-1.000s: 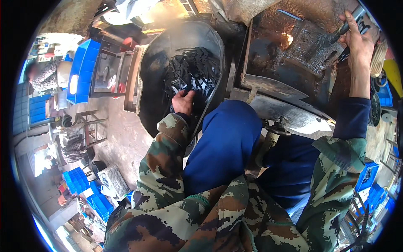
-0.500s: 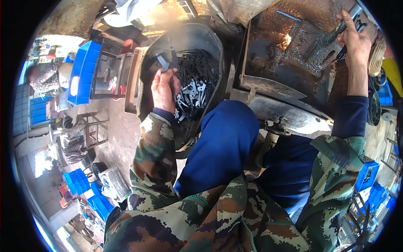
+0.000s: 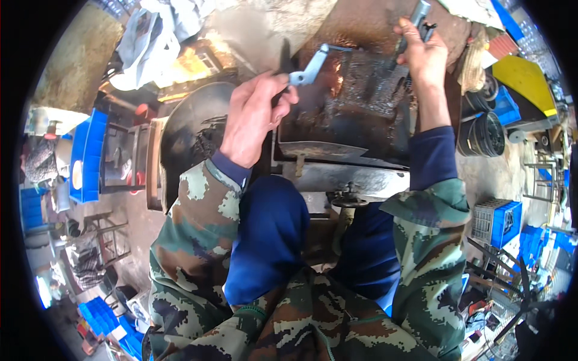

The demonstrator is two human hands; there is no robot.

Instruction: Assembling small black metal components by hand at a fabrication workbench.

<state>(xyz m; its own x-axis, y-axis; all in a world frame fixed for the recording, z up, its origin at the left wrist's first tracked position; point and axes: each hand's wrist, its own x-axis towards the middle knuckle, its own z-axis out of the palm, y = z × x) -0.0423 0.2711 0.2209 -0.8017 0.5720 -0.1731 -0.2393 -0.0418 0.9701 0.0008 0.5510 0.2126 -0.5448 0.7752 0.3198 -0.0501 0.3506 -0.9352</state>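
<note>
My left hand (image 3: 256, 114) is over the left edge of the wet, dark metal work surface (image 3: 370, 129). Its fingers pinch a flat, shiny, angled metal piece (image 3: 306, 73) with a round hole. A dark strip (image 3: 285, 55) also sticks up from behind those fingers. The shiny piece's far tip lies beside a thin metal strip (image 3: 340, 49) on the surface. At the far right side of the surface, my right hand (image 3: 427, 60) is closed round a grey, round-ended metal bar (image 3: 416, 17). The bar's lower end, by the wet patch, is hard to make out.
To the left stands a dark tub (image 3: 180, 129) with dark metal pieces inside. A valve wheel (image 3: 349, 201) sits below the work surface, between my knees. Black buckets (image 3: 486, 133) and a yellow cover (image 3: 522, 84) stand at the right. A blue bin (image 3: 89, 156) is far left.
My left hand has moved from above the tub to the work surface, carrying the shiny metal piece. My right hand still grips the bar. The whole view has shifted toward the right.
</note>
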